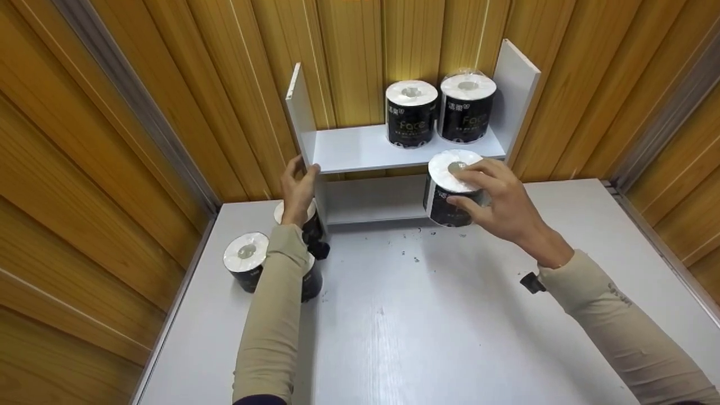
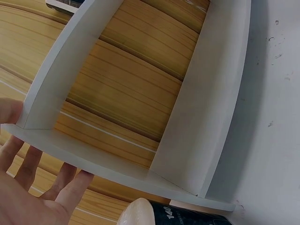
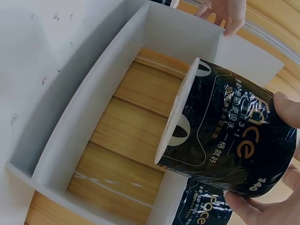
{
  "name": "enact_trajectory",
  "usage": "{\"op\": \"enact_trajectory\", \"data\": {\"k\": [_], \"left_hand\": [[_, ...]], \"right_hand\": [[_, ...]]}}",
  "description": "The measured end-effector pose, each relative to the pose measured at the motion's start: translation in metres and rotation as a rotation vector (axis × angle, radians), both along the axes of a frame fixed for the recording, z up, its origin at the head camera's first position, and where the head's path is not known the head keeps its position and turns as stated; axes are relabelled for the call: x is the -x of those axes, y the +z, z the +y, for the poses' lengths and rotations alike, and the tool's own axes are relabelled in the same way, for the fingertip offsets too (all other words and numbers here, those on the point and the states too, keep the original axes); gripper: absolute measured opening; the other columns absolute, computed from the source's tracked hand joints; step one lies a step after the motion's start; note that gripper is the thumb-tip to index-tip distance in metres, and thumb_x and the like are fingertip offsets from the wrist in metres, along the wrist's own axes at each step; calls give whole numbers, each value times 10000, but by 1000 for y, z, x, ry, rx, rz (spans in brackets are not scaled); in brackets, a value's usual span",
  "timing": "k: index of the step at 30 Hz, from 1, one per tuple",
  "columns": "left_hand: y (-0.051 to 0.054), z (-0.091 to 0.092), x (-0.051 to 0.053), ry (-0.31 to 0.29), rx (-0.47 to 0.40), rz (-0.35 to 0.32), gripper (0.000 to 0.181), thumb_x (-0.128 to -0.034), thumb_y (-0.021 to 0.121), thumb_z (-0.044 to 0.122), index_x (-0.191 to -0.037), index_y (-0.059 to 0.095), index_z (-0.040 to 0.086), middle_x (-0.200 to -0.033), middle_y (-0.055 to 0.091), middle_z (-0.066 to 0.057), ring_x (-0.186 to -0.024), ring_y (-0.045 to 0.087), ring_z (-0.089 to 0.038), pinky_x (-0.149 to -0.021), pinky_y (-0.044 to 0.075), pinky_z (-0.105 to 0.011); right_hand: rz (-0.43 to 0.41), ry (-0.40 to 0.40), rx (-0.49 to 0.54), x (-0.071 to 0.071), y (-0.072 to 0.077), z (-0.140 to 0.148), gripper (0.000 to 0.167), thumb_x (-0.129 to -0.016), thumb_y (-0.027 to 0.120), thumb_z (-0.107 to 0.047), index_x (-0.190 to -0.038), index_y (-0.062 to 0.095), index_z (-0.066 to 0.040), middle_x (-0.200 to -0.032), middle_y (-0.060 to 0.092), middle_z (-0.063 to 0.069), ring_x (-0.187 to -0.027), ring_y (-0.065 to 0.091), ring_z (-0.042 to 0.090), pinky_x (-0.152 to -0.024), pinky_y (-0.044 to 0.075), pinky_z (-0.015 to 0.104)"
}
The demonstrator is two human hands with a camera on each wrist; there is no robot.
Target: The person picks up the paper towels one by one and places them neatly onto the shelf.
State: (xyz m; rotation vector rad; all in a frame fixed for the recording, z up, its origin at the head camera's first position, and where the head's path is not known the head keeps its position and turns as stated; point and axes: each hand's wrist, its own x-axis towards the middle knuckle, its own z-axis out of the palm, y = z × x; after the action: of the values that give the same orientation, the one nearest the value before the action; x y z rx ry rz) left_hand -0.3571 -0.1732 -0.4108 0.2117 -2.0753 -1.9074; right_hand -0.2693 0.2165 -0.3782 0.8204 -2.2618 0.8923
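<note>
A small white shelf point(image 1: 360, 152) stands against the back wall. My left hand point(image 1: 297, 188) holds its left side panel point(image 2: 84, 157), thumb on one face and fingertips on the other. My right hand point(image 1: 500, 205) grips a toilet paper roll point(image 1: 440, 197) in black wrapping in front of the shelf's right half. In the right wrist view, that roll point(image 3: 225, 131) hangs clear of the boards, with thumb and fingers around its end. Two similar rolls stand upright on the upper board at the right: one roll point(image 1: 412, 124) and another roll point(image 1: 467, 119) beside the right panel.
Left of the shelf, more rolls stand on the white table point(image 1: 382, 326): one roll point(image 1: 246, 256) in the open, others partly hidden by my left arm. Yellow wood-look walls point(image 1: 349, 50) enclose the back and sides. The lower shelf board point(image 1: 371, 199) lies near the tabletop.
</note>
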Motion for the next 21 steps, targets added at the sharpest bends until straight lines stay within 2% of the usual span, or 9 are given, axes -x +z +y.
{"op": "enact_trajectory", "data": {"k": [8, 15, 21], "left_hand": [[0, 1, 0, -3, -9, 30, 510, -1031, 664, 180, -1518, 562, 70, -1559, 551, -141, -1467, 484, -279, -1195, 468, -426], [0, 1, -1, -9, 10, -4, 527, -1034, 669, 225, -1533, 549, 109, -1579, 535, -113, -1492, 460, -274, -1213, 451, -438], [0, -1, 0, -21, -27, 18, 527, -1034, 672, 181, -1532, 543, 65, -1584, 528, -147, -1512, 444, -289, -1225, 441, -428]], "right_hand": [[0, 6, -10, -1, 6, -11, 393, -874, 905, -186, -1232, 786, -79, -1173, 705, 125, -1246, 594, 329, -1072, 484, 489], [0, 15, -8, -2, 11, -18, 390, -875, 905, -193, -1229, 786, -79, -1165, 703, 122, -1244, 587, 333, -1082, 464, 500], [13, 42, -2, 0, 16, -25, 365, -884, 899, -204, -1213, 791, -88, -1156, 712, 111, -1262, 582, 330, -1127, 440, 512]]}}
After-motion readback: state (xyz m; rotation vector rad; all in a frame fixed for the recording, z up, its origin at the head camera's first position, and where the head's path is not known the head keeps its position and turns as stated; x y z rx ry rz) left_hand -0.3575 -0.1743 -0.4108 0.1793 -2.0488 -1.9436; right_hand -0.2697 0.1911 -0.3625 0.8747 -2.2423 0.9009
